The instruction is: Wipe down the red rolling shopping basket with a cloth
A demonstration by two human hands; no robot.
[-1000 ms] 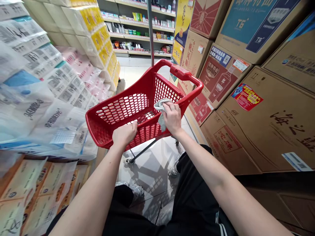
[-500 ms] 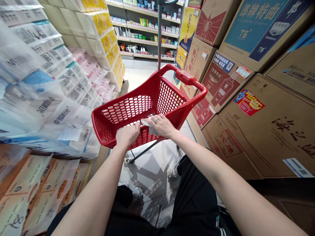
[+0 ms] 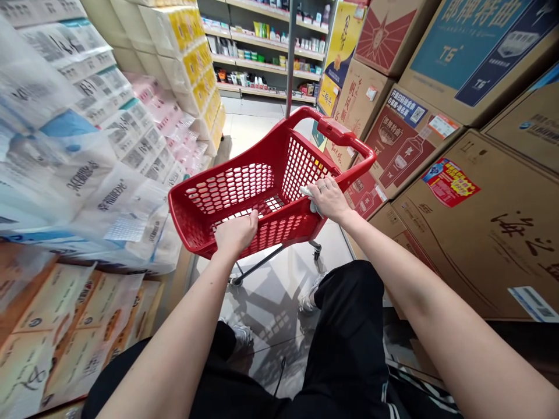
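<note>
A red plastic shopping cart (image 3: 279, 230) with perforated sides stands across the aisle in front of me, its basket showing nothing inside. My left hand (image 3: 237, 233) is closed over the near rim, left of the rim's middle. Farther right along that same rim, close to the handle end, my right hand (image 3: 328, 198) presses a crumpled white cloth (image 3: 315, 205) against the edge. Fingers of the right hand are bent over the cloth, which shows partly beneath them. The cart's handle (image 3: 336, 132) rises just beyond my right hand.
Wrapped tissue packs (image 3: 117, 192) are stacked high on the left, above orange-and-cream packs (image 3: 65, 326). Cardboard cartons (image 3: 476, 215) line the right side. A grey pole (image 3: 290, 64) rises behind the cart. Shelves of bottles and tubes (image 3: 262, 52) stand at the back.
My right hand has slid with the cloth rightward along the rim, from beside my left hand toward the handle end. My left hand keeps its hold on the rim.
</note>
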